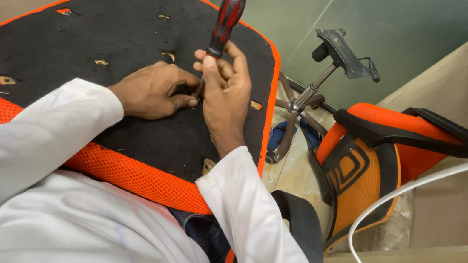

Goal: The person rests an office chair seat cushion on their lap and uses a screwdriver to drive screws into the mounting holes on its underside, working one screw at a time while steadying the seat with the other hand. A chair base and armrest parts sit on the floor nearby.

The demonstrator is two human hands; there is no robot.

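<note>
On the person's lap, an upturned chair seat [105, 54] is lying with its black fabric underside facing up and orange mesh edging showing around the rim. Right hand [223, 97] is gripping a screwdriver [226, 19] low on its black-and-red handle, fingers wrapping it closed, tool standing nearly upright with the handle tilting slightly away from the body. Shaft tip is going down between the two hands onto the black underside; exact contact point is hiding behind the fingers, can't tell what it's seating in. Left hand [152, 89] is resting on the fabric just beside the shaft, fingers curling narrow around the tip area, thumb and forefinger touching or nearly touching the shaft. Several small mounting holes [4, 80] are showing tan through the fabric, spread across the underside. White sleeves are covering both forearms. Right of the seat, on the floor, the chair base with gas cylinder [319, 82] is standing, and an orange-and-black backrest [376, 150] is leaning near it. White cable [419, 186] is looping across the right side.
</note>
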